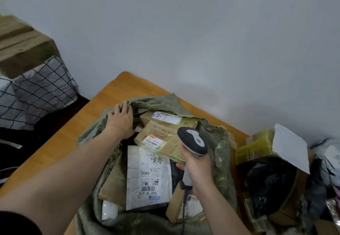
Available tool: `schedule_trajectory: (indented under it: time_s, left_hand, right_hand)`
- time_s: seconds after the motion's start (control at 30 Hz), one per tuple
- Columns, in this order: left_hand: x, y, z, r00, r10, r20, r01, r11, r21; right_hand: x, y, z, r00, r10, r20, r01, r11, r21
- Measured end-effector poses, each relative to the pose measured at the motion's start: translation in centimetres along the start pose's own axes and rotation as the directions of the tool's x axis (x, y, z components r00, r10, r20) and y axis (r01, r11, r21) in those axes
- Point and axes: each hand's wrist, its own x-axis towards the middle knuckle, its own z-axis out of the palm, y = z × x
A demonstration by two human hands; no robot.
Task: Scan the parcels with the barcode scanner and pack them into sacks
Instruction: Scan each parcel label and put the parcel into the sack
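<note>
A pale grey wall [202, 32] is filling the background, and an orange-brown wooden table [64, 142] is running out from it toward the person. A crumpled green woven sack [220, 142] is lying open on the table and taking up most of it. The left hand [120, 119] is reaching to the sack's far rim, its grip closing over a fold of the fabric. Just right of that grip, inside the sack, parcels are lying in a loose heap. A white plastic mailer [149, 177] is lying label-up nearest the person. A flat brown cardboard parcel [171, 150] with a red-and-white label is resting beyond it. The right hand [198, 168] is hanging above the sack's right half, its grip clamping the handle of a grey-and-dark barcode scanner [193, 141]. The scanner's head is rising above this grip, over the brown parcel. Well right of this grip, an open brown carton [296, 188] holding dark bags is sitting at the table's edge.
</note>
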Motion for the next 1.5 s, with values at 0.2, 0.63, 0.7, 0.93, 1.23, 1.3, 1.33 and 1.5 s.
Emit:
schedule_trajectory:
  time_s: [0.2,0.63,0.7,0.93,1.23,1.3,1.33,1.5]
  left_hand:
    - [-1.8,-1.1,-2.9,0.982,-0.034,-0.183,0.002,0.985,-0.175]
    - [-6.7,-0.5,-4.8,0.897,-0.017,-0.441,-0.123,0.950,-0.286]
    - [-7.7,0.6,-4.9,0.905,-0.011,-0.425,-0.125,0.948,-0.292]
    - [-10.2,6.8,-4.5,0.957,0.009,-0.290,-0.099,0.950,-0.297]
    - [-16.8,22.7,-4.9,0.892,0.262,-0.368,-0.403,0.830,-0.386]
    - [-18.6,26.5,-4.7,0.871,0.332,-0.362,-0.465,0.796,-0.388]
    - [-19.5,28.4,-4.5,0.864,0.358,-0.355,-0.485,0.784,-0.388]
    - [-23.3,37.7,-1.7,0.850,0.478,-0.223,-0.527,0.754,-0.393]
  right_hand:
    - [1.0,-0.4,1.7,0.999,0.004,0.049,-0.003,1.000,-0.001]
    - [1.5,-0.4,3.7,0.978,0.068,0.199,-0.076,0.997,0.031]
    - [0.9,-0.1,1.7,0.980,0.088,0.176,-0.101,0.993,0.066]
    - [-3.1,1.7,-7.7,0.997,0.079,-0.004,-0.073,0.933,0.352]
    - [-8.2,4.2,-21.7,0.983,0.074,-0.169,0.016,0.878,0.478]
    - [-9.2,5.5,-24.9,0.969,0.085,-0.233,0.034,0.885,0.465]
    - [-9.7,6.2,-26.5,0.959,0.092,-0.267,0.044,0.884,0.465]
    - [-11.7,9.9,-33.8,0.932,0.127,-0.339,0.062,0.866,0.496]
